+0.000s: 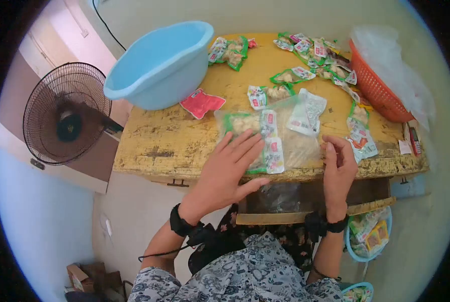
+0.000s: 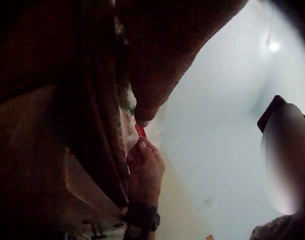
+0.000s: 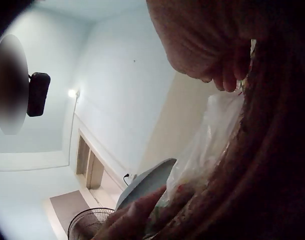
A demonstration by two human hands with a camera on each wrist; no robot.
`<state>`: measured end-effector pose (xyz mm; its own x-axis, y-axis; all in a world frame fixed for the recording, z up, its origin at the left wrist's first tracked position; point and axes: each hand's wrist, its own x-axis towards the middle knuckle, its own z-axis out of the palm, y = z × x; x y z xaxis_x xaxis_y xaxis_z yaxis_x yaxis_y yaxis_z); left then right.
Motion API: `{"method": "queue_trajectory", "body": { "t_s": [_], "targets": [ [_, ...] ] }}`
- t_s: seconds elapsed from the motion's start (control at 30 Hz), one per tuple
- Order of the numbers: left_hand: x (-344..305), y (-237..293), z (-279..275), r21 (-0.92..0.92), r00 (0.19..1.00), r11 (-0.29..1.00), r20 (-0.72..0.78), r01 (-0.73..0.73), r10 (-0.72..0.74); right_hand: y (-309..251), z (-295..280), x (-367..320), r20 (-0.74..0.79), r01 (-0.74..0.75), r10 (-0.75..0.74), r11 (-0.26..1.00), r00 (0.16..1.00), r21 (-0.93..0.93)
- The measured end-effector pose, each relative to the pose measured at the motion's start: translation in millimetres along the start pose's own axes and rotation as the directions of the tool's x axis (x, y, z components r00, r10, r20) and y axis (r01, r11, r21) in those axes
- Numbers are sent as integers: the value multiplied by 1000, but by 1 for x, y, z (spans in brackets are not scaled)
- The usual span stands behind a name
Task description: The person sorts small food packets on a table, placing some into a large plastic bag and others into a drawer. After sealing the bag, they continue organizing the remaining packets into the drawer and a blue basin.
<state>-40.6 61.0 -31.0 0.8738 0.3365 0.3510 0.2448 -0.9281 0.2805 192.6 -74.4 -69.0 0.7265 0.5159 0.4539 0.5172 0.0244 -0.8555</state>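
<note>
A clear plastic bag [image 1: 300,151] lies near the table's front edge, with green-edged snack packets [image 1: 273,151] inside its left part. My left hand [image 1: 227,168] rests on the bag's left side, its fingers extended over the packets and its thumb spread towards the edge. At the bag's right edge, my right hand [image 1: 340,173] pinches the plastic between thumb and curled fingers. The right wrist view shows the plastic [image 3: 207,135] standing up below those fingers. A white printed packet [image 1: 308,111] lies over the bag's far right part. Just beyond is another snack packet [image 1: 270,95].
A blue basin [image 1: 159,75] and a red packet [image 1: 202,103] are on the left. More packets [image 1: 310,50] lie at the back right beside an orange basket [image 1: 381,90] with clear plastic. An open drawer [image 1: 315,216] juts out below. A fan [image 1: 69,121] stands left.
</note>
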Motion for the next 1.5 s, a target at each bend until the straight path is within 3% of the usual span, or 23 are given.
{"method": "queue_trajectory", "body": {
  "t_s": [0.03,0.13,0.23,0.33,0.43,0.53,0.63,0.73,0.83,0.93,1.07,1.13,1.2,1.23,1.3,1.33,1.43,1.47,1.5],
  "targets": [
    [3,-2,-4,-4,1000,1000,7,0,0,-2,0,1,-6,-13,13,1000,1000,-6],
    [17,-10,-14,-133,973,991,-228,-6,-25,-4,-1,1,-19,0,1,999,1000,48],
    [55,-27,-31,-1,958,1000,-287,21,-20,-3,-5,1,8,-74,74,991,997,112],
    [104,-67,-23,-1,966,999,-258,35,-34,1,-7,1,25,-72,69,984,997,162],
    [146,-91,-11,57,990,992,-90,117,-111,12,-5,0,45,3,-8,993,999,119],
    [174,-94,5,149,996,988,79,26,-38,8,-6,-1,70,-5,-3,994,998,110],
    [187,-73,4,244,926,969,358,33,-121,11,-3,-1,52,22,-28,993,998,119],
    [193,-81,11,195,890,978,431,67,-147,13,-4,-1,64,21,-28,993,998,113],
    [191,-94,19,129,948,991,318,-32,-11,12,-4,-1,86,13,-22,995,996,104],
    [189,-96,24,107,974,994,226,11,-35,11,-5,-1,82,11,-18,997,996,83],
    [178,-101,14,-165,974,963,115,213,-195,12,-5,-1,60,27,-33,996,998,88],
    [177,-112,1,-351,947,880,145,321,-287,12,-5,-1,62,26,-31,995,998,91],
    [171,-115,-19,-682,928,660,79,316,-363,9,-7,-1,66,20,-27,995,997,97],
    [167,-110,-30,-811,911,512,61,283,-407,9,-7,-1,44,9,-15,989,999,147],
    [154,-88,-51,-982,952,187,-41,17,-304,9,-7,-1,11,-17,15,970,1000,242],
    [144,-74,-60,-994,956,0,-109,-113,-272,6,-10,0,8,6,-8,977,1000,213],
    [113,-21,-58,-949,946,-229,-148,-218,-288,0,-11,-1,-43,45,-33,953,999,299],
    [98,-3,-54,-952,964,-235,-143,-196,-226,-6,-13,-2,-10,0,4,945,1000,326],
    [89,11,-43,-938,956,-292,-103,-186,-276,-14,-15,-5,24,-46,40,936,999,350]
  ]
}}
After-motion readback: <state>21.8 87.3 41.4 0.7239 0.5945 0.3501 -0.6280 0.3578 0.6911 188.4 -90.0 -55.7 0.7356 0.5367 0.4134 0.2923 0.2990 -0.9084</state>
